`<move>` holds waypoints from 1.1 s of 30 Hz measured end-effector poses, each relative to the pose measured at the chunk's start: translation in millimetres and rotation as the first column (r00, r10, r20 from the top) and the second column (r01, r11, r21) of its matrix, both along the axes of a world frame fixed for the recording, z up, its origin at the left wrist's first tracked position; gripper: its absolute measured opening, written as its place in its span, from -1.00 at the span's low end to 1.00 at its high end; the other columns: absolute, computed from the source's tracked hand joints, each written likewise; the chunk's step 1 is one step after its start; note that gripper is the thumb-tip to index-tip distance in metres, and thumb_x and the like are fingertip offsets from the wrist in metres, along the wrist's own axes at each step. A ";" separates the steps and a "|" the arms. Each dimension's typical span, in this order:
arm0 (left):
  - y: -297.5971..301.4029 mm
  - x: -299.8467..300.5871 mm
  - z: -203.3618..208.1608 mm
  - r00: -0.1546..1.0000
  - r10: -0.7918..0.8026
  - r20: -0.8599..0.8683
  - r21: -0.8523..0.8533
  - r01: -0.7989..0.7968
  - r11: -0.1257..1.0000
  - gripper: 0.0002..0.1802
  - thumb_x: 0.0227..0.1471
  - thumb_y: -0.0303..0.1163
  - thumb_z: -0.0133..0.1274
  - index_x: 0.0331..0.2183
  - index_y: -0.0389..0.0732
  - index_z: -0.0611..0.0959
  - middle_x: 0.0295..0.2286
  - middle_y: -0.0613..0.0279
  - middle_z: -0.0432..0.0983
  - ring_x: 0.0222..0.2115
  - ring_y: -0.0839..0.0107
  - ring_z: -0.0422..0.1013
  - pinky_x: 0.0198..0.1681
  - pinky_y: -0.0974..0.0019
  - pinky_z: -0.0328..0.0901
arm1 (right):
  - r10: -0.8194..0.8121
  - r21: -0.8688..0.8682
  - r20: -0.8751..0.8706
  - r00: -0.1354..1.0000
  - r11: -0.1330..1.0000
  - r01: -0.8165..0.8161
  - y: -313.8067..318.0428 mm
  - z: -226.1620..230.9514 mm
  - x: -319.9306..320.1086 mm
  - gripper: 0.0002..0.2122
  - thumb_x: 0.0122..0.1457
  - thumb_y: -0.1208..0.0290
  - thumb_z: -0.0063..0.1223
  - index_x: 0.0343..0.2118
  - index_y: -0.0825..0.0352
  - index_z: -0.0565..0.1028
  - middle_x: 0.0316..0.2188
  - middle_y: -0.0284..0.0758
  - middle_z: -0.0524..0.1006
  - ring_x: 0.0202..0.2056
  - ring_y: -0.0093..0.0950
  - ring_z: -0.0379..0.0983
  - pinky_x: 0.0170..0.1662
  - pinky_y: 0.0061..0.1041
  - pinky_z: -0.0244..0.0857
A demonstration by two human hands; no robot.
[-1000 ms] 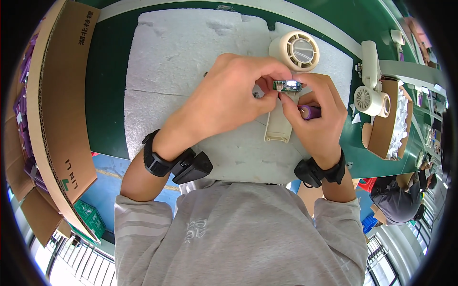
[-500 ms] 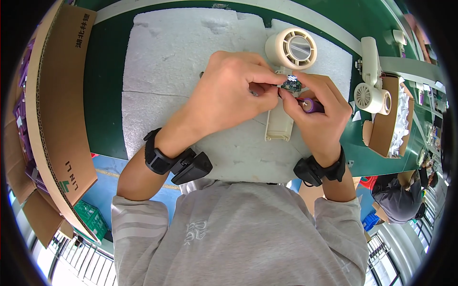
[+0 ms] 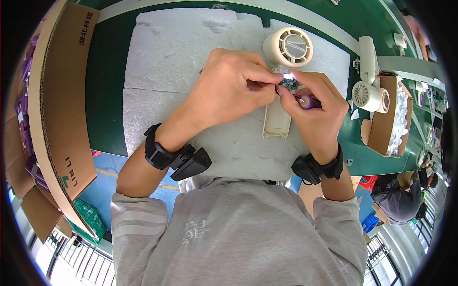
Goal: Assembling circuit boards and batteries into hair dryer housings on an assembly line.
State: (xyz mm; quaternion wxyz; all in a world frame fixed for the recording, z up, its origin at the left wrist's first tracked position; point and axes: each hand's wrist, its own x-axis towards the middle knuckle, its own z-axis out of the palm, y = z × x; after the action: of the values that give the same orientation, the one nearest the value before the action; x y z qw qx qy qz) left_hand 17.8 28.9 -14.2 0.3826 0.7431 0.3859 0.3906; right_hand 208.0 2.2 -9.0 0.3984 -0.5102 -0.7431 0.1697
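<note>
Between my two hands is a small green circuit board point(image 3: 289, 84) with a lit white display. My left hand point(image 3: 234, 88) pinches at the board's left edge with thumb and forefinger. Thumb and fingers of my right hand point(image 3: 317, 102) grip the board from the right, and a purple cylindrical battery point(image 3: 309, 101) with a red wire rests in that palm. Below the board lies the cream handle shell point(image 3: 276, 125) of a handheld fan, open side up. Its round fan head point(image 3: 289, 46) sits at the far end, on white foam.
A white foam sheet point(image 3: 162, 52) covers the green table point(image 3: 106, 95). On the left stands a large cardboard box point(image 3: 67, 105) with purple batteries beyond its wall. At right are another cream fan point(image 3: 368, 71) and a small carton point(image 3: 387, 119) with white pieces. A person point(image 3: 398, 200) is at the lower right.
The whole view has shifted slightly. Both hands keep their hold on the board, and its display now looks brighter and more washed out.
</note>
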 end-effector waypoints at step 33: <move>-6.5 11.9 8.1 0.998 -0.046 0.052 -0.507 0.066 0.859 -0.69 -0.08 -0.66 0.12 -0.22 -0.23 0.54 -0.36 0.38 0.47 -0.45 0.63 0.36 -0.40 0.54 0.29 | 0.048 -0.161 0.046 0.998 0.986 -0.040 -0.4 9.9 13.6 -0.81 -0.05 0.59 0.26 -0.32 0.33 0.58 -0.35 -0.35 0.53 -0.54 -0.64 0.43 -0.52 -0.70 0.23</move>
State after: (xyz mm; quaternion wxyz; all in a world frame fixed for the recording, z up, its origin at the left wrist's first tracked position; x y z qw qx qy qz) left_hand 29.7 22.4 -6.0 0.5832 0.6192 0.4464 0.2778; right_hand 221.6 1.8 0.9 0.3335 -0.5282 -0.7479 0.2248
